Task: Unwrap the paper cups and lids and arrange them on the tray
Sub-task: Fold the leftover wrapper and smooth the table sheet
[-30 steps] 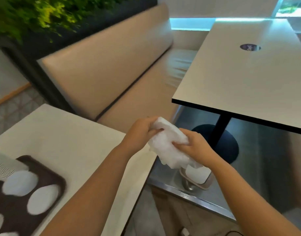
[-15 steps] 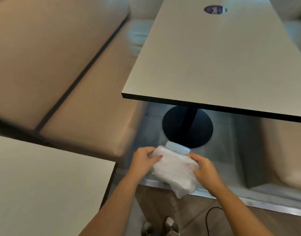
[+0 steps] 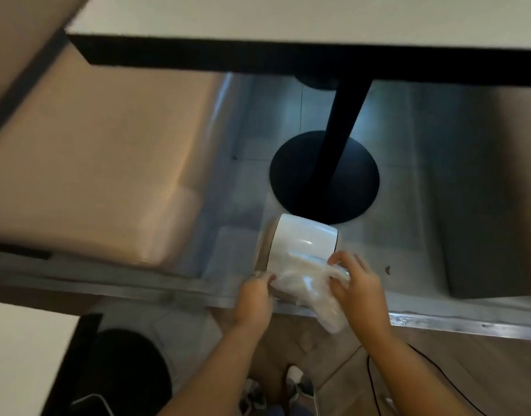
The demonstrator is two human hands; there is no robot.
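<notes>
A crumpled clear plastic wrapper [image 3: 310, 291] is held between both my hands low over the floor. My left hand [image 3: 255, 300] pinches its left end, and my right hand [image 3: 358, 291] grips its right side with curled fingers. Just beyond the wrapper stands a small bin with a white swing lid [image 3: 303, 240], and the wrapper's upper edge lies against that lid. The tray, cups and lids are out of view.
A black table pedestal and round base [image 3: 324, 175] stand behind the bin under a white tabletop [image 3: 288, 16]. A beige bench seat [image 3: 93, 175] runs at the left. A metal floor strip [image 3: 438, 321] crosses below my hands. My shoes [image 3: 298, 385] and a black cable [image 3: 375, 382] show at the bottom.
My view has tilted down from the table with the tray to the floor. Both hands have carried the wrapper down to the bin's white lid.
</notes>
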